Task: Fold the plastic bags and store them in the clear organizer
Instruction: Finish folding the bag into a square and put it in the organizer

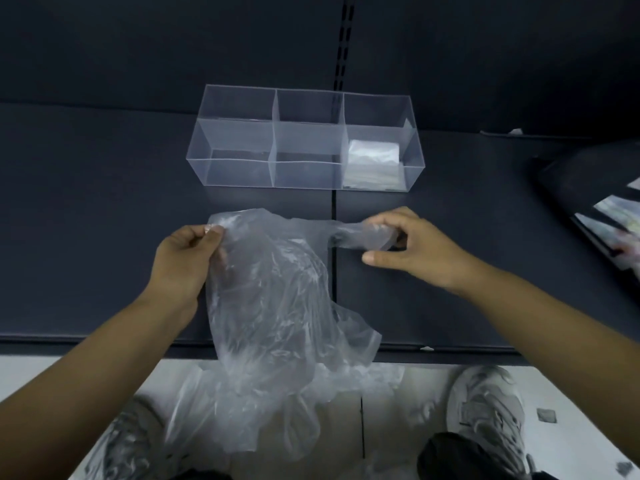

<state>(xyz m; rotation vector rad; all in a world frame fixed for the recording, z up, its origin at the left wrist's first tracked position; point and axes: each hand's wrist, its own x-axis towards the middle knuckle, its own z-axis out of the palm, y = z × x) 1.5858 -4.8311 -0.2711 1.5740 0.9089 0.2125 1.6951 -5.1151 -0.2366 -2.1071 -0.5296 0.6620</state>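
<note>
Two forearms reach in over the near edge of the tabletop (86, 220), and between them hangs one clear, thin, crumpled plastic bag (273, 306). Its lower part droops past that edge above the floor (588, 393). On the left, the left hand (187, 258) has its grip closed on the bag's upper left corner, pinching the film. On the right, the right hand (412, 251) curls its fingers round a twisted strip of the same bag, thumb stretched out. Beyond the hands, near the far edge, stands one clear organizer (242, 174) with six compartments in two rows of three. Only the near right one holds anything, a small stack of folded bags (372, 161) whose number I cannot tell. The tabletop is dark, with a seam running front to back. Behind it is a dark wall panel with a slotted rail, and two pale shoes stand on the light floor.
</note>
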